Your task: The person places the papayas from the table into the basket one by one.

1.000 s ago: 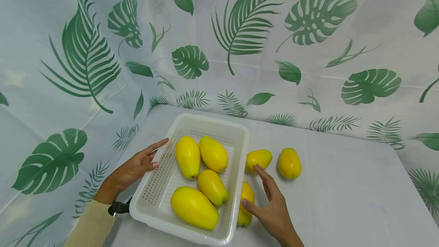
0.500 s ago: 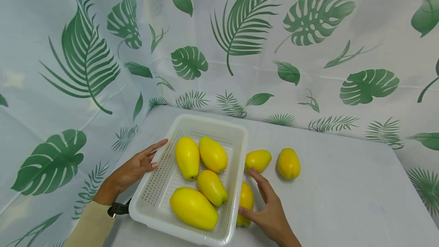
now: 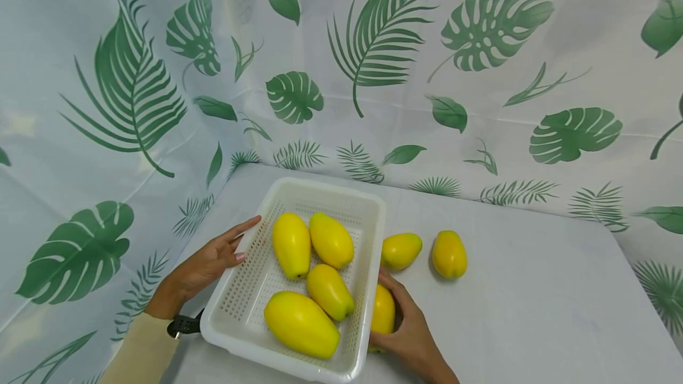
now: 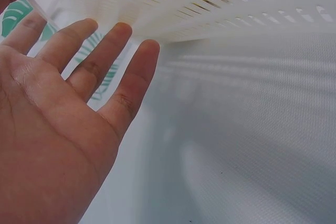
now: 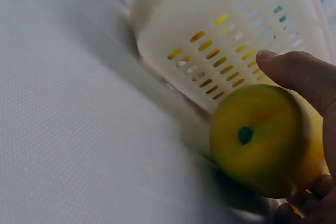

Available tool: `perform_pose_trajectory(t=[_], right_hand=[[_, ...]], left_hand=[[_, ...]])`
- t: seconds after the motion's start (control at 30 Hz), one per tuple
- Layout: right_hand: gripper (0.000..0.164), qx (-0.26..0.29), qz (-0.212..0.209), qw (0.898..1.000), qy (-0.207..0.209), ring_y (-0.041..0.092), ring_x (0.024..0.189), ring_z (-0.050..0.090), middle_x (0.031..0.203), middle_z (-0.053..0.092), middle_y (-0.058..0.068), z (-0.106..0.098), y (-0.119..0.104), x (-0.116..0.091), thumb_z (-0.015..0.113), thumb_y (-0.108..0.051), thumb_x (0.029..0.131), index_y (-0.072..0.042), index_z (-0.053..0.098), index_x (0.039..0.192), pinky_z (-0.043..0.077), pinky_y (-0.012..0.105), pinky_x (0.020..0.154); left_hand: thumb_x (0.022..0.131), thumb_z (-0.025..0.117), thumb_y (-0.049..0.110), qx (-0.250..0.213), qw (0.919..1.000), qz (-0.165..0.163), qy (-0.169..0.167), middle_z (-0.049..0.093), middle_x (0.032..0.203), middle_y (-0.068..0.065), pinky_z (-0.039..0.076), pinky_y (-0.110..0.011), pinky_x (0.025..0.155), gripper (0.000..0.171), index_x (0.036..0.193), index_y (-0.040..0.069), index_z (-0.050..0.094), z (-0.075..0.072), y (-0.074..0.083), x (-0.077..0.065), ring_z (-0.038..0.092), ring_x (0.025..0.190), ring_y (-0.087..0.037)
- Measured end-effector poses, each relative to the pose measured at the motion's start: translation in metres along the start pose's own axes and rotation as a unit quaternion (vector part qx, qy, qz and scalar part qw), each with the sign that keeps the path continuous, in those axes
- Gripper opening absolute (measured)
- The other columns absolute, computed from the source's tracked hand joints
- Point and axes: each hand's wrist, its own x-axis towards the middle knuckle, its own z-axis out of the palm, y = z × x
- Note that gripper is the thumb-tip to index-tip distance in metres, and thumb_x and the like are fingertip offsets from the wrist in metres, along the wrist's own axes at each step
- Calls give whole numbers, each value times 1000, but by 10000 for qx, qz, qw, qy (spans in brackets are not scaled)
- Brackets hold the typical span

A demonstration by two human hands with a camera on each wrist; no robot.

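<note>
A white plastic basket with slotted walls holds several yellow papayas in the head view. My left hand lies along its left side, with fairly straight fingers meeting the wall, as the left wrist view shows. Against the basket's right side, my right hand curls round a yellow papaya on the table. In the right wrist view the thumb is above this papaya and the other fingers reach below it. Part of the fruit is hidden by the basket rim and the hand.
Two more papayas lie right of the basket: one papaya close beside it, another papaya farther right. A white cloth covers the table. Leaf-printed curtains rise behind and at the left.
My right hand has moved left and slightly down from over the gap beside the papayas, and its fingers have closed round the nearest one. The left hand and basket stay in place.
</note>
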Motion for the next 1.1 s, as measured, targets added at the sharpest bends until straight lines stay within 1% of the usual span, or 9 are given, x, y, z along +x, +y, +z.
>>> perform_pose_trajectory(t=[0.1,0.2,0.33,0.47,0.67,0.87,1.1], right_hand=[[99,-52,87,9999,-9,1,157,33,168,38,-23,1,1,1,99,-31,74,-47,44,155,26,14,124],[99,-38,171,9998,-18,4,155,38,166,40,-23,2,-1,1,99,-32,74,-48,44,155,32,23,126],[98,95,284,9995,-2,7,146,49,161,46,-21,3,-1,2,98,-30,74,-48,44,154,42,27,121],[96,239,292,9993,77,11,134,58,157,52,-17,3,1,2,98,-27,74,-46,46,154,49,26,111],[95,147,197,9992,321,12,122,62,152,58,-9,-3,3,2,95,-19,75,-41,48,155,53,24,103],[95,78,101,9985,531,11,121,61,152,59,-3,-12,0,1,97,-20,75,-34,49,156,52,22,103],[96,161,-56,9969,762,10,121,61,157,54,0,-27,-10,-1,95,-10,76,-24,47,159,52,16,102]], left_hand=[[112,39,-2,-5,10000,3,-4,19,178,-19,57,-49,109,75,173,28,7,0,1,0,52,148,-35],[112,39,-2,-12,10000,-26,27,20,178,-18,57,-49,109,75,173,28,7,0,1,0,52,148,-34],[112,39,-2,-10,10000,-26,36,20,177,-18,58,-49,109,75,173,28,7,1,1,0,53,147,-34],[112,39,-1,-18,10000,-39,37,20,178,-17,58,-48,109,75,173,29,8,2,2,0,53,147,-34],[112,40,0,-12,9999,-84,76,18,178,-17,58,-50,108,75,173,29,8,2,1,1,54,147,-34],[112,41,1,6,9997,-180,152,18,178,-17,59,-51,106,75,173,31,9,2,2,1,56,145,-34],[112,41,0,22,9997,-188,147,18,178,-18,58,-50,107,75,173,31,9,2,2,1,55,145,-33]])
